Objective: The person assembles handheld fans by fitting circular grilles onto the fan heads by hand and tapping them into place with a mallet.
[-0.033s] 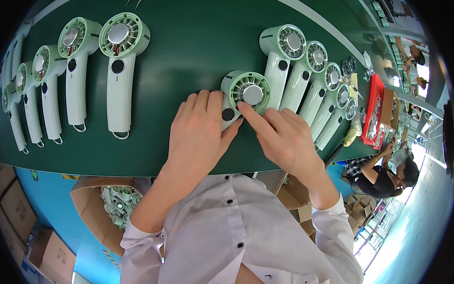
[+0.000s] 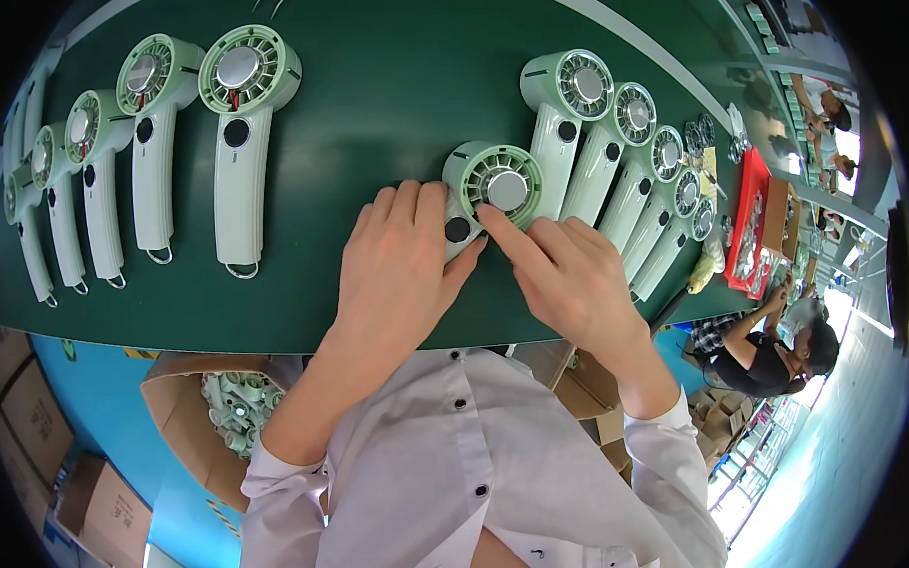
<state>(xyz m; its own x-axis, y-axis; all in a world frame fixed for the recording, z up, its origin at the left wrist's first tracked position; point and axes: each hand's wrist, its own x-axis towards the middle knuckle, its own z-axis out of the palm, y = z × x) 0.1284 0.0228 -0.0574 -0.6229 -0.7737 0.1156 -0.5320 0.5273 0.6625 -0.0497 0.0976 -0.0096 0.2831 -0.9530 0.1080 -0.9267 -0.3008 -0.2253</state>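
Note:
A pale green handheld fan [image 2: 462,231] lies tilted on the green table in front of me, its round head with silver centre facing up. My left hand [image 2: 398,251] is closed round its handle, the thumb beside the dark button and most of the handle hidden under the palm. My right hand [image 2: 575,280] presses its index fingertip to the lower left inner edge of the fan's head. The other right fingers are curled by the rim; the thumb is hidden. A small dark bit shows at that fingertip, too small to name.
Several open-faced fans [image 2: 239,181] lie to the left, wires showing. Several fans with silver grilles [image 2: 555,145] overlap to the right. A red tray [image 2: 747,214] sits near the right edge. Below the table stands a cardboard box [image 2: 174,414] of green parts. A co-worker [image 2: 777,353] sits far right.

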